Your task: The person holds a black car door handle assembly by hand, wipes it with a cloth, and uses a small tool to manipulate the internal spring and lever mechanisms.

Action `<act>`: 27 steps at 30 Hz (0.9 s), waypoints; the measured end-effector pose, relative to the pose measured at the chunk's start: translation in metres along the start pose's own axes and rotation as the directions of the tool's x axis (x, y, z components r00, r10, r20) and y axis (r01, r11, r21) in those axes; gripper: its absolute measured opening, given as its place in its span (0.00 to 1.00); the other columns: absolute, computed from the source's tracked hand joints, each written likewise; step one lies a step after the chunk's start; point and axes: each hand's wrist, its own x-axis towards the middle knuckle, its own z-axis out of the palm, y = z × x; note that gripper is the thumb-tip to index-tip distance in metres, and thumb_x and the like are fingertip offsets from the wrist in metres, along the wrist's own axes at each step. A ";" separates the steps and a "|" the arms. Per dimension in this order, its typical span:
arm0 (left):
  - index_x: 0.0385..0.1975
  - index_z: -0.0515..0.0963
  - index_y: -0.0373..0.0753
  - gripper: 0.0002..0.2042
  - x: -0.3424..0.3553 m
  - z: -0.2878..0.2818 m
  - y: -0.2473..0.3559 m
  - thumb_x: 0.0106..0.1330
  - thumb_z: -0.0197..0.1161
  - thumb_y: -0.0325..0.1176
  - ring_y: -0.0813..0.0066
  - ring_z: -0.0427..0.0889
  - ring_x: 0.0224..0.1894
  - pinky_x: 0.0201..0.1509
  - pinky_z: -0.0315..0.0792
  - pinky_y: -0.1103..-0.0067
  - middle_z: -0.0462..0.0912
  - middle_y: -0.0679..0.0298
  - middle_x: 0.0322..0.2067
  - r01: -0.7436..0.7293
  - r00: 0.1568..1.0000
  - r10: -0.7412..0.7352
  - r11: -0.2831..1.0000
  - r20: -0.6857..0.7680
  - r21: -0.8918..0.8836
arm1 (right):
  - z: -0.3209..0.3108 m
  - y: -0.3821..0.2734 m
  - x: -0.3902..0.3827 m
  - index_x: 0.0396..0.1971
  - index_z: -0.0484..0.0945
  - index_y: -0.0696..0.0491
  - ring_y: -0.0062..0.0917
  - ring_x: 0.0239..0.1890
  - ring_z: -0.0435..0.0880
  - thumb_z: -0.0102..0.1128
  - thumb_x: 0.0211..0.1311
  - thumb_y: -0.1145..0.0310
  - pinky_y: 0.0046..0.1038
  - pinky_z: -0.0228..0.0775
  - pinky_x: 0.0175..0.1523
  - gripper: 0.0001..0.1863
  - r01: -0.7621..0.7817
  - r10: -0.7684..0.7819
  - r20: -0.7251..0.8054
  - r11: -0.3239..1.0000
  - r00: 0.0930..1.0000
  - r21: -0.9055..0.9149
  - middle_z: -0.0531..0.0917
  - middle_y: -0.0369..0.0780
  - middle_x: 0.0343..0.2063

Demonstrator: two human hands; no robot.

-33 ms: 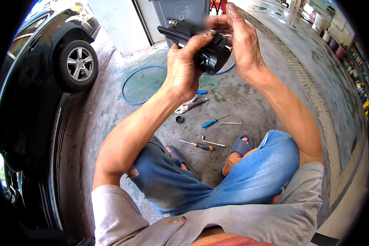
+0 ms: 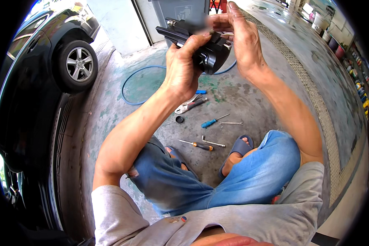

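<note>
A dark car [image 2: 33, 82] stands at left over the concrete floor [image 2: 250, 102]; held up at chest height, the black plastic part [image 2: 205, 49] looks rigid, light, awkwardly shaped; left hand [image 2: 184, 69] wraps its body firmly; right hand [image 2: 242, 41] pinches its edge with fingertips.

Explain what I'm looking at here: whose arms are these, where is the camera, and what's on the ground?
The view comes from a fisheye camera worn on a person's head, looking down, so straight edges bend near the rim. The person squats on a concrete floor. The left hand and right hand together hold up a black mechanical part. On the floor below lie pliers, a blue-handled screwdriver, an orange-handled screwdriver, a small wrench, a bent metal key and a small black cap. A blue hose loops behind, and a dark car stands at the left.
</note>
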 end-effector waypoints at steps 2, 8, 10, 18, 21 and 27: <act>0.43 0.79 0.37 0.15 0.002 -0.001 0.002 0.60 0.68 0.38 0.75 0.84 0.37 0.41 0.77 0.75 0.84 0.64 0.37 -0.021 0.999 0.019 0.998 -0.037 -0.053 | -0.002 -0.007 0.005 0.34 0.83 0.61 0.24 0.35 0.82 0.41 0.69 0.33 0.26 0.73 0.45 0.41 -0.068 0.066 -0.038 0.997 0.997 -0.042 0.84 0.41 0.30; 0.41 0.81 0.37 0.15 0.008 -0.011 0.010 0.60 0.68 0.41 0.77 0.83 0.35 0.40 0.76 0.77 0.84 0.65 0.35 -0.103 0.993 0.099 0.993 -0.061 -0.066 | -0.028 0.004 -0.012 0.47 0.83 0.60 0.16 0.35 0.79 0.68 0.64 0.63 0.18 0.72 0.42 0.17 0.436 -0.354 0.279 0.835 0.893 -0.335 0.84 0.35 0.33; 0.41 0.81 0.37 0.15 0.009 -0.013 0.013 0.60 0.68 0.40 0.78 0.83 0.36 0.38 0.76 0.78 0.84 0.65 0.35 -0.117 0.992 0.113 0.990 -0.062 -0.073 | -0.028 0.005 -0.016 0.45 0.83 0.56 0.23 0.31 0.85 0.70 0.61 0.61 0.23 0.76 0.37 0.18 0.645 -0.503 0.405 0.626 0.763 -0.438 0.86 0.39 0.31; 0.40 0.79 0.36 0.16 0.018 -0.010 0.010 0.58 0.70 0.39 0.77 0.83 0.33 0.33 0.76 0.77 0.85 0.64 0.34 -0.179 0.984 0.179 0.984 -0.005 0.000 | -0.029 0.021 -0.016 0.40 0.84 0.58 0.20 0.32 0.88 0.72 0.55 0.75 0.21 0.80 0.37 0.12 0.680 -0.634 0.260 0.625 0.729 -0.382 0.88 0.40 0.30; 0.46 0.79 0.36 0.18 0.022 -0.008 0.005 0.63 0.66 0.42 0.77 0.83 0.40 0.46 0.77 0.77 0.84 0.64 0.39 -0.139 0.990 0.138 0.983 0.023 0.122 | -0.033 0.027 -0.019 0.40 0.84 0.59 0.19 0.34 0.88 0.71 0.56 0.76 0.21 0.81 0.40 0.11 0.552 -0.528 0.166 0.777 0.833 -0.303 0.88 0.40 0.31; 0.41 0.78 0.33 0.17 0.023 -0.006 -0.010 0.58 0.69 0.37 0.74 0.83 0.37 0.39 0.77 0.74 0.84 0.62 0.36 -0.099 0.994 0.099 0.995 0.037 0.011 | -0.044 0.031 -0.027 0.42 0.83 0.59 0.18 0.36 0.87 0.70 0.57 0.77 0.20 0.81 0.42 0.12 0.474 -0.462 0.109 0.835 0.880 -0.280 0.88 0.40 0.33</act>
